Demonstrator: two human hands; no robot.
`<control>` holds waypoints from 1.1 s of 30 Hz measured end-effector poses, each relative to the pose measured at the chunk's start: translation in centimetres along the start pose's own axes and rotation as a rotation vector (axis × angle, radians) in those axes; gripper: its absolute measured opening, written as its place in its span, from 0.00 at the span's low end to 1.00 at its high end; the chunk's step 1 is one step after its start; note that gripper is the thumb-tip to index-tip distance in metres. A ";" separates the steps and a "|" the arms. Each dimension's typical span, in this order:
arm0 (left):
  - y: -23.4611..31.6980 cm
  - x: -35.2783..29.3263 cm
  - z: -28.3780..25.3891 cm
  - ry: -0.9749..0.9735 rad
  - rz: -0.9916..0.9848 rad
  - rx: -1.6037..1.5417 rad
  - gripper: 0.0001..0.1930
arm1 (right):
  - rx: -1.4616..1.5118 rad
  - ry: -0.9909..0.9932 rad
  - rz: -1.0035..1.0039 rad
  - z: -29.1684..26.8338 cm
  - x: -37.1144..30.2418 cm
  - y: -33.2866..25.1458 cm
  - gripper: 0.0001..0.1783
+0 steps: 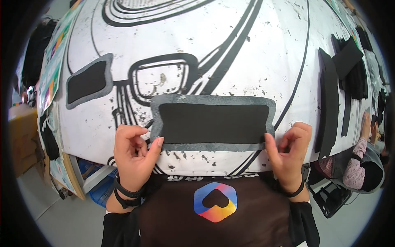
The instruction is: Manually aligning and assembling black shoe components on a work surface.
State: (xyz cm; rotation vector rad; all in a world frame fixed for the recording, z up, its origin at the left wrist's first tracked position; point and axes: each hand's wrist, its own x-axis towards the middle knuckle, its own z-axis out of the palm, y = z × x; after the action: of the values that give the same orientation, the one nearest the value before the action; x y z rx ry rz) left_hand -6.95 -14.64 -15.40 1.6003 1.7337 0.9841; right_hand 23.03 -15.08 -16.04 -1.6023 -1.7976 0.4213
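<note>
In front of me lies a black rectangular sheet (214, 123) with inward-curving short sides, on top of a larger grey sheet (214, 99) whose border shows all around it. My left hand (135, 150) is at the near left corner, its thumb tip at the black sheet's edge and its other fingers loosely curled apart from the thumb. At the near right corner, my right hand (290, 150) has its thumb on the edge and its fingers bent away from it. Neither hand grips anything that I can see.
A smaller black piece (86, 81) on a grey backing lies at the left. Long black strips (327, 103) and a stack of black pieces (354, 76) lie at the right of the patterned white tabletop (263, 53). Another person (358, 164) works beyond the right edge.
</note>
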 end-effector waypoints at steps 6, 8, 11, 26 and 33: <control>3.3 0.5 -3.4 -0.177 0.455 0.201 0.21 | -0.168 -0.067 -0.379 -2.4 0.9 -3.8 0.25; 4.8 1.5 -2.4 -0.412 0.572 0.390 0.27 | -0.169 -0.243 -0.501 -1.0 2.6 -5.1 0.30; 5.0 2.1 0.9 -0.529 0.624 0.505 0.33 | -0.262 -0.470 -0.522 2.5 3.9 -5.6 0.34; 1.3 -2.3 -0.5 -0.558 0.720 0.648 0.37 | -0.395 -0.581 -0.558 -1.5 -2.1 -2.2 0.35; 1.9 -1.7 -3.9 -0.566 0.518 -0.035 0.14 | 0.365 -0.540 -0.261 -4.6 -2.1 -1.1 0.22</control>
State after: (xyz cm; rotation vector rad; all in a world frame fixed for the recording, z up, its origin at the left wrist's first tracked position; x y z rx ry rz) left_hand -8.91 -16.84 -11.78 2.1019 0.9384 0.6698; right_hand 25.33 -18.24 -12.65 -1.0422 -2.1280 1.0644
